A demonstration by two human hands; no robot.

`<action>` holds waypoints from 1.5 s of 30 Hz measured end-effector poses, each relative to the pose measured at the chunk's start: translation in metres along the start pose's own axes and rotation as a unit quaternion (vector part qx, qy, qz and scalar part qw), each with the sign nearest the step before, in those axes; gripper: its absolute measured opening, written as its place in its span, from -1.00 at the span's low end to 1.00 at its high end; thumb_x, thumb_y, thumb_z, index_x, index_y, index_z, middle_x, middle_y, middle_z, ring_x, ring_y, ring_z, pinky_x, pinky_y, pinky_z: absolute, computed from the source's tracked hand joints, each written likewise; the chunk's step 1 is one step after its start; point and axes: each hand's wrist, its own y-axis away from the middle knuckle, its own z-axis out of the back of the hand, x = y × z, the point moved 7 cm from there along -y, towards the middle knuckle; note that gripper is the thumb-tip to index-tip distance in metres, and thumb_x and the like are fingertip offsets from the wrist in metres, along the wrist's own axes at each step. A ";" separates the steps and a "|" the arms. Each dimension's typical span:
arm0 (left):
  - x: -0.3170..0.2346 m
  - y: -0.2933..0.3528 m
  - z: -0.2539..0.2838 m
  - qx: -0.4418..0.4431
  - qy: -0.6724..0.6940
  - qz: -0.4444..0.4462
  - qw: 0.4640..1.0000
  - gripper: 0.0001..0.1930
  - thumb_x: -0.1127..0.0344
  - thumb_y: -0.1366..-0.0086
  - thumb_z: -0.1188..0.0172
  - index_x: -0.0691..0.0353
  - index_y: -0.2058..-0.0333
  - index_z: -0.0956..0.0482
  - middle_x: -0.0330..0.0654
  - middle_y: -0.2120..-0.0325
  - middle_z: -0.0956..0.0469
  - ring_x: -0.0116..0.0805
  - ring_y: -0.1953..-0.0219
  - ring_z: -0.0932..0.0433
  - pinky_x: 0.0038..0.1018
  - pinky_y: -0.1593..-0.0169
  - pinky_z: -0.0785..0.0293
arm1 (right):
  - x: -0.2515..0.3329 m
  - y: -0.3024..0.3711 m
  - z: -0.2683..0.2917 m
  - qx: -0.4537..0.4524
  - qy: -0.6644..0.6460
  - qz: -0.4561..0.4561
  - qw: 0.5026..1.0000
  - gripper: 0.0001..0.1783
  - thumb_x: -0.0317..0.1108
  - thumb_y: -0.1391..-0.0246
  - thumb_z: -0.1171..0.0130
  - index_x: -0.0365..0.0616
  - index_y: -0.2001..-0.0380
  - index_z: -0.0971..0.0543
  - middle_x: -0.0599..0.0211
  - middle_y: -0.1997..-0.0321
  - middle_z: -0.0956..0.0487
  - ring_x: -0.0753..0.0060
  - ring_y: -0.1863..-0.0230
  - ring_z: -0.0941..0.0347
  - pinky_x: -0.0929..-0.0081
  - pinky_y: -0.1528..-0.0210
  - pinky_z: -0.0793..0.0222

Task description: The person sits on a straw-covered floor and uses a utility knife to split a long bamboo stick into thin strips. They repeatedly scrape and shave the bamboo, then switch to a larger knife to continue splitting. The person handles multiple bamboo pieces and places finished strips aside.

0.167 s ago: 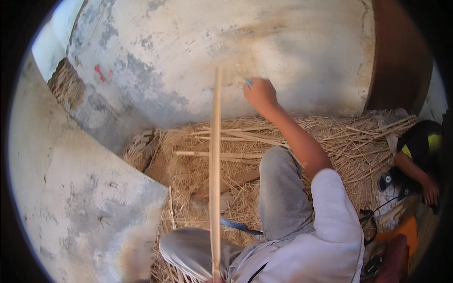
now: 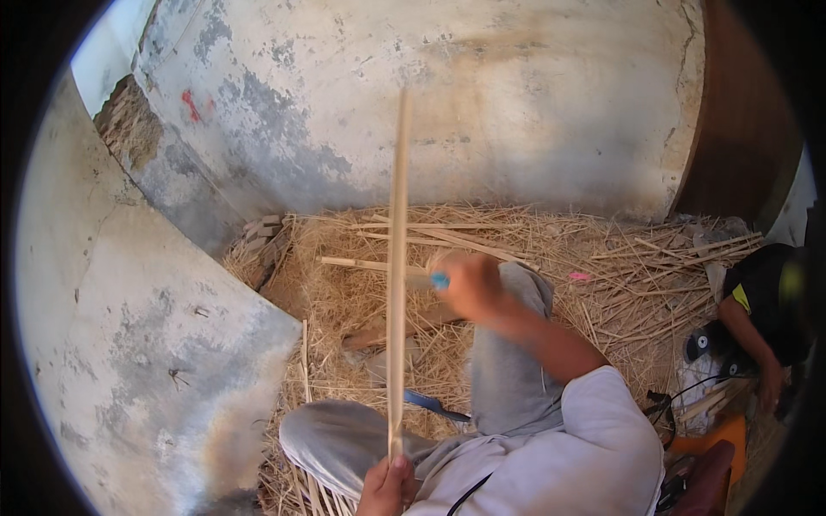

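Observation:
A long, pale bamboo-like strip [image 2: 397, 258] stands nearly upright before me, its far tip against the view of the wall. At its lower end, close to my lap, my left hand [image 2: 387, 487] is closed around it. Just right of the strip's middle, my right hand [image 2: 473, 284] is closed on a small tool with a blue handle [image 2: 440, 281]. Motion smears that hand, and the tool's working end cannot be made out. Whether the tool touches the strip is unclear. Below lies a blue-grey, strap-like object [image 2: 430, 402] beside my legs.
Loose straw and shavings [image 2: 602, 292] cover the ground, with longer strips [image 2: 447, 234] along the wall [image 2: 533, 103]. A wooden piece [image 2: 404, 328] lies past my legs. At the right are another person's hand [image 2: 768, 387] and an orange object [image 2: 731, 443].
My right hand has come down from in front of the wall toward me, with the blue-handled tool in it. More of my left hand shows at the strip's lower end.

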 end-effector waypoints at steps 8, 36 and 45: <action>-0.104 -0.010 -0.020 0.045 0.323 0.018 0.945 -0.63 0.17 -0.58 0.12 0.15 0.47 -0.27 -0.38 0.75 -0.13 -0.57 0.76 -0.09 -0.51 0.68 -0.02 | -0.015 -0.008 -0.008 0.061 0.106 -0.032 0.992 -0.91 -0.49 0.13 -0.27 -0.13 0.54 -0.53 0.17 0.61 -0.54 0.14 0.61 -0.53 0.23 0.57 -0.43; -0.083 0.002 -0.019 0.009 0.184 -0.039 0.982 -0.64 0.18 -0.56 0.09 0.21 0.46 -0.31 -0.39 0.70 -0.24 -0.61 0.70 -0.17 -0.54 0.62 -0.08 | 0.015 0.005 0.026 0.059 0.057 -0.014 0.997 -0.88 -0.41 0.00 -0.31 -0.13 0.54 -0.57 0.20 0.62 -0.55 0.13 0.57 -0.56 0.24 0.49 -0.46; -0.090 0.007 -0.034 -0.004 0.125 -0.053 0.991 -0.62 0.19 -0.54 0.04 0.25 0.48 -0.39 -0.35 0.74 -0.38 -0.59 0.69 -0.32 -0.55 0.58 -0.26 | -0.053 -0.039 0.013 0.045 0.120 -0.120 0.985 -0.90 -0.46 0.00 -0.20 -0.12 0.39 -0.67 0.11 0.54 -0.62 0.06 0.48 -0.62 0.16 0.40 -0.52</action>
